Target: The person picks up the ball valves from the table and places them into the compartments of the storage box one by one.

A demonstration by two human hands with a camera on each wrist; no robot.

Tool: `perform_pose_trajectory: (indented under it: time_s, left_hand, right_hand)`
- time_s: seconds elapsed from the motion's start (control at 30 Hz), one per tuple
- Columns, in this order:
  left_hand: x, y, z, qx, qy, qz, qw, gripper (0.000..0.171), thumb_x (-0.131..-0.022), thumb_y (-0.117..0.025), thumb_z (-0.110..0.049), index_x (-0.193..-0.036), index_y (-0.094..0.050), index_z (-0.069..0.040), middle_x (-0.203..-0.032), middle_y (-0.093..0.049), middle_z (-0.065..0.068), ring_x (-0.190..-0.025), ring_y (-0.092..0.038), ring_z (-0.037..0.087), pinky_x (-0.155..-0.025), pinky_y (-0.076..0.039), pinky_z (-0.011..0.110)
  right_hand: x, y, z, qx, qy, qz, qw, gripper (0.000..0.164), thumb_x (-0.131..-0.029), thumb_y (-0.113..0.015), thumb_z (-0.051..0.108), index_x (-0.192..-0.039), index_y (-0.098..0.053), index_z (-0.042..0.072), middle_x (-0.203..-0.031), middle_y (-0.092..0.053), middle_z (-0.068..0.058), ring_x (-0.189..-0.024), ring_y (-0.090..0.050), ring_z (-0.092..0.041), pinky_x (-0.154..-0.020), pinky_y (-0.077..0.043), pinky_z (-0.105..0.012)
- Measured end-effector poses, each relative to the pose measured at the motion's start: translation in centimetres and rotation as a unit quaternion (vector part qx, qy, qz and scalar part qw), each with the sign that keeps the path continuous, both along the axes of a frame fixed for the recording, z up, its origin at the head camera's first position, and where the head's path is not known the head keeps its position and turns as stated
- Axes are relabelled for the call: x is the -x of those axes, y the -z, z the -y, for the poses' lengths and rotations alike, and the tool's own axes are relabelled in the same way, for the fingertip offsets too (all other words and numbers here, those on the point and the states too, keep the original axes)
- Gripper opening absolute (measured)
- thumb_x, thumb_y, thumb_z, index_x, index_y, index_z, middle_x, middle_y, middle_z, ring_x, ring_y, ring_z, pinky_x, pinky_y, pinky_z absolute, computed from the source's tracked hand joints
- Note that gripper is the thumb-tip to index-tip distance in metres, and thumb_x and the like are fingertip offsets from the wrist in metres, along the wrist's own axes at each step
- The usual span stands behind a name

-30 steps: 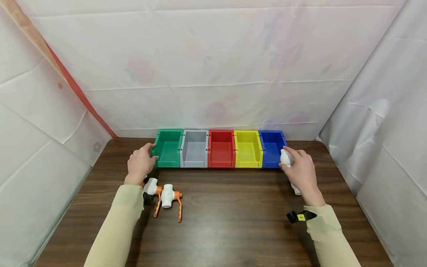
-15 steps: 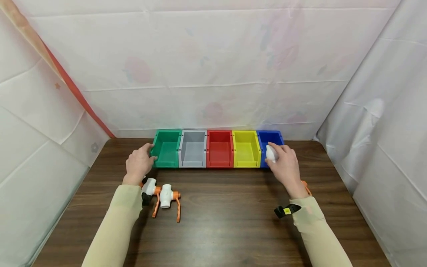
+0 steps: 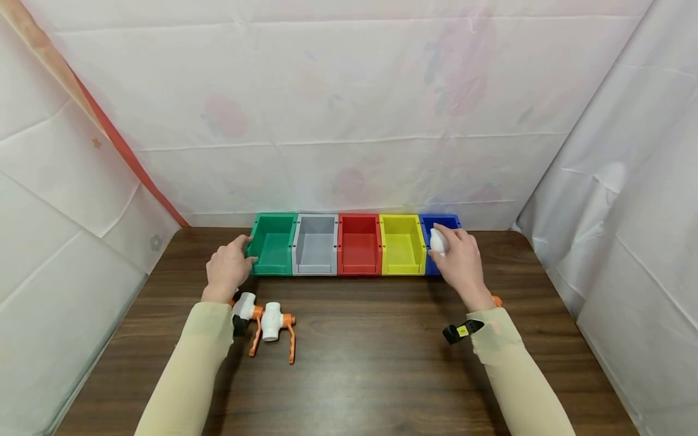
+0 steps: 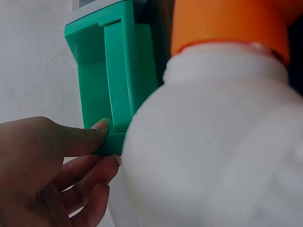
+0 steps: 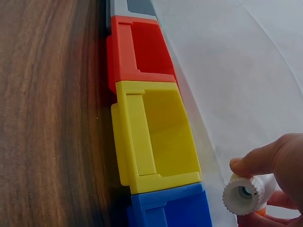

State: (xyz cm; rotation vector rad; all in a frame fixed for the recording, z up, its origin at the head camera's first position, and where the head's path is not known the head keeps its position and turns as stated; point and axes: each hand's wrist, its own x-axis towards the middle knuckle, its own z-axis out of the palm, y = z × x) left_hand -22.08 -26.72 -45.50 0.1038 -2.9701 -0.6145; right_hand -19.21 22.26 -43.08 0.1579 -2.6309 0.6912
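Observation:
My left hand [image 3: 226,269] pinches the side wall of the green bin [image 3: 272,266], thumb at the inner side and fingers outside, as the left wrist view shows. Over the blue bin [image 3: 433,266], my right hand [image 3: 460,260] holds a white ball valve [image 3: 438,241]. Its ribbed, hollow end faces the right wrist camera, and a bit of orange shows beneath the fingers; most of its handle is hidden. Two white ball valves with orange handles lie by my left wrist, one [image 3: 271,322] in full view and one [image 3: 245,304] partly behind the wrist.
A grey bin [image 3: 315,267], a red bin [image 3: 360,266] and a yellow bin [image 3: 403,267] stand between the green and blue ones. An orange piece [image 3: 497,301] shows on the wooden table [image 3: 360,375] beside my right wrist. White cloth [image 3: 349,121] hangs behind.
My right hand has carried the white ball valve left and slightly away from me, from the blue bin's right edge to above it. My left hand has stayed at the green bin.

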Motion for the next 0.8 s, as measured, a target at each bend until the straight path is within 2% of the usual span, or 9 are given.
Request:
perform_pose_trajectory:
  time_s: [0.13, 0.37, 0.57, 0.8]
  left_hand:
    - [-0.1, 0.1, 0.0, -0.004, 0.001, -0.003, 1.0, 0.054, -0.094, -0.071, -0.019, -0.143, -0.052, -0.008, -0.111, -0.066, 0.028, -0.063, -0.058, 0.033, -0.049, -0.044, 0.041]
    - [0.0, 0.4, 0.0, -0.005, 0.001, -0.005, 1.0, 0.053, -0.095, -0.069, -0.019, -0.144, -0.052, -0.008, -0.112, -0.065, 0.029, -0.06, -0.056, 0.031, -0.048, -0.043, 0.04]
    - [-0.2, 0.4, 0.0, -0.005, -0.001, -0.009, 0.9999, 0.053, -0.095, -0.07, -0.019, -0.143, -0.052, -0.008, -0.114, -0.065, 0.028, -0.066, -0.06, 0.035, -0.05, -0.045, 0.042]
    - [0.0, 0.2, -0.2, -0.002, -0.004, -0.006, 1.0, 0.052, -0.095, -0.07, -0.021, -0.143, -0.052, -0.009, -0.116, -0.064, 0.029, -0.069, -0.06, 0.037, -0.053, -0.047, 0.045]
  right_hand:
    - [0.8, 0.1, 0.1, 0.014, 0.007, -0.001, 1.0, 0.059, -0.083, -0.081, 0.013, -0.138, -0.059, 0.011, -0.12, -0.059, -0.022, -0.108, -0.051, -0.044, -0.089, -0.043, -0.058]
    - [2.1, 0.7, -0.1, 0.052, 0.036, 0.024, 0.998, 0.067, -0.087, -0.077, 0.017, -0.148, -0.05, 0.015, -0.125, -0.052, -0.025, -0.112, -0.048, -0.046, -0.088, -0.044, -0.06]
    - [2.6, 1.5, -0.3, 0.072, 0.04, 0.016, 0.996, 0.061, -0.087, -0.077, 0.013, -0.143, -0.055, 0.012, -0.125, -0.051, -0.026, -0.112, -0.047, -0.047, -0.088, -0.044, -0.06]
    - [3.2, 2.1, -0.4, 0.078, 0.047, 0.015, 0.996, 0.058, -0.088, -0.075, 0.012, -0.142, -0.056, 0.015, -0.125, -0.051, -0.023, -0.114, -0.046, -0.045, -0.087, -0.045, -0.059]
